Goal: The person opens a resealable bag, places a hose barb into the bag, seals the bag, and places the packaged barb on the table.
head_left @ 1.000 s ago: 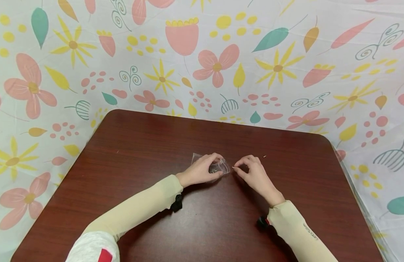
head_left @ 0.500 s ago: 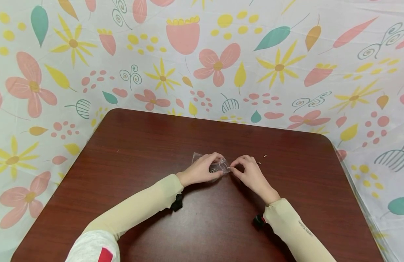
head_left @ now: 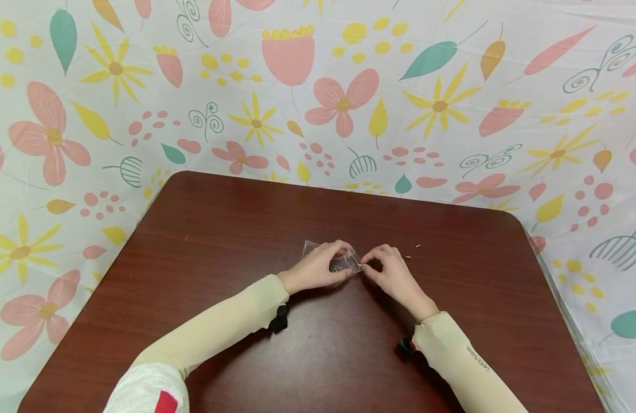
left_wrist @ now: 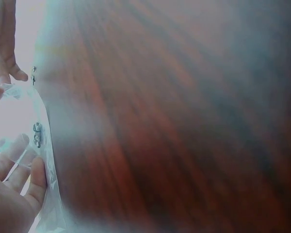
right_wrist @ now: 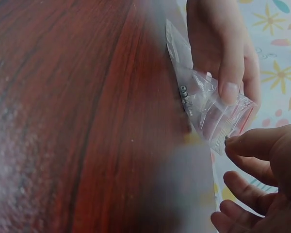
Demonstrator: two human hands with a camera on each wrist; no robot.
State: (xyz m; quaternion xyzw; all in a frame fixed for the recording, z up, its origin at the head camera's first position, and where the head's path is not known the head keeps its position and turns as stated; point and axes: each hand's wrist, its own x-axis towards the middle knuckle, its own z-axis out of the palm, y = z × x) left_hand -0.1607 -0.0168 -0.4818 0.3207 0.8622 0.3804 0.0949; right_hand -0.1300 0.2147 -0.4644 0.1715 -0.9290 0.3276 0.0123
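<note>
My left hand point(head_left: 316, 267) holds a clear plastic zip bag point(head_left: 354, 261) on its side, thumb and fingers about its mouth. Inside the bag lies a small cluster of metal pieces point(left_wrist: 37, 135), too small to name by kind. The bag's red seal line point(right_wrist: 246, 120) shows in the right wrist view. At the bag's mouth, my right hand point(head_left: 392, 274) pinches a small dark metal piece point(right_wrist: 227, 140) between thumb and forefinger; its other fingers are loosely bent. Whether the piece is inside the mouth or just against it, I cannot tell.
Two more small metal pieces, one farther back point(head_left: 418, 245) and one nearer point(head_left: 408, 257), lie on the brown table point(head_left: 245, 218) to the right of my right hand. A flower-printed cloth point(head_left: 318, 115) hangs behind the table.
My right hand has moved left with the small piece, from just beside the bag to its mouth. The nearer loose piece on the table has come into view. My left hand stays put.
</note>
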